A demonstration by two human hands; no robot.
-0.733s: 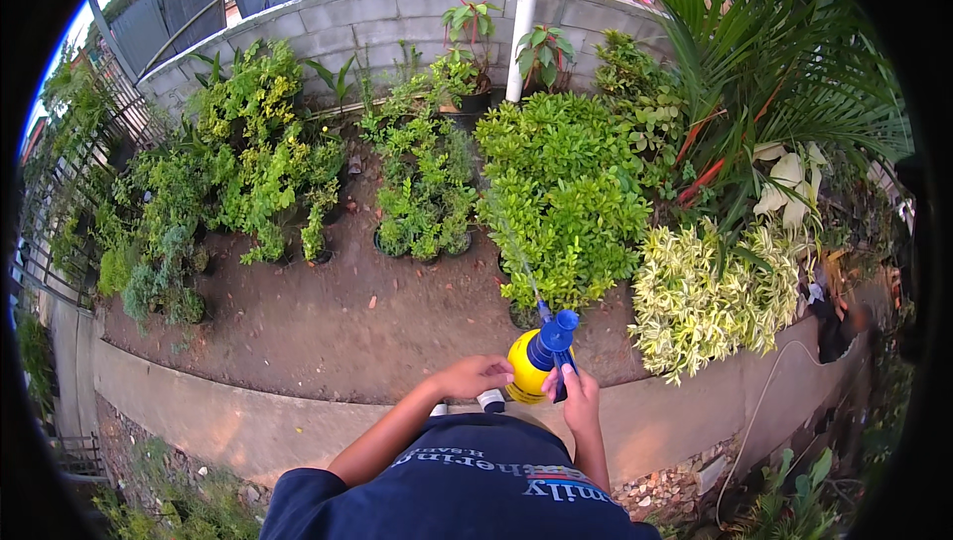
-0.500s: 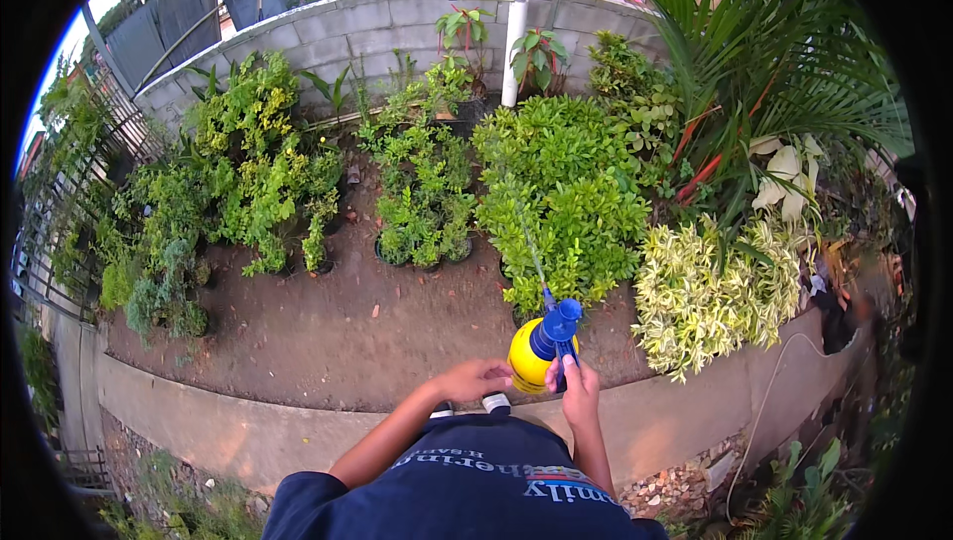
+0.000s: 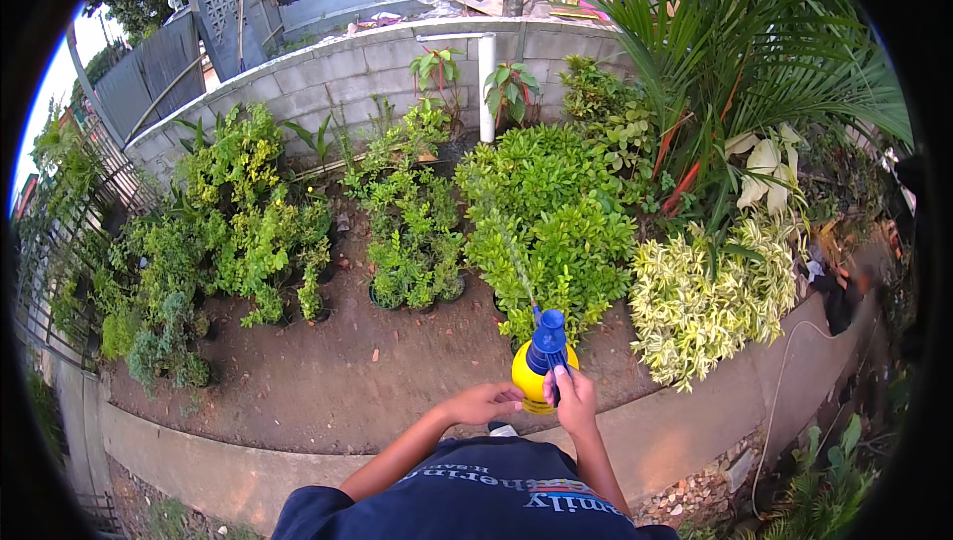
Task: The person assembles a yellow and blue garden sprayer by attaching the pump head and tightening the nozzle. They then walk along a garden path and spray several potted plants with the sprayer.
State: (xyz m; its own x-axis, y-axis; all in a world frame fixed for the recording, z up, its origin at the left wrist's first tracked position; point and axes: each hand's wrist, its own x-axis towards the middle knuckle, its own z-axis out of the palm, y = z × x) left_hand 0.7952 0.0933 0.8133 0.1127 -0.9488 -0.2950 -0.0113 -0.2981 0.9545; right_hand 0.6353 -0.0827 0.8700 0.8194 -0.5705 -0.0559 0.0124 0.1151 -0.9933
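Note:
My right hand (image 3: 574, 401) is wrapped round the blue handle of a pump sprayer (image 3: 528, 377) with a round yellow bottle and a blue top. A thin stream of water leaves its blue nozzle (image 3: 537, 313) and reaches forward over a dense bed of bright green leafy plants (image 3: 556, 198). Close to the left side of the bottle is my left hand (image 3: 483, 403), its fingers loosely stretched out and holding nothing. Whether its fingertips touch the bottle I cannot tell.
Yellow-and-white leaved plants (image 3: 710, 302) grow at the right, below a palm (image 3: 735, 73). Potted shrubs (image 3: 415, 252) stand left of centre on bare soil (image 3: 298, 371). Behind them run a grey block wall (image 3: 347, 73) and a white pipe (image 3: 486, 88). A concrete kerb (image 3: 685, 426) crosses in front.
The view has tilted up, so the plants and wall sit lower in it. The sprayer stays in my right hand, still spraying the green plants; my left hand stays beside the bottle.

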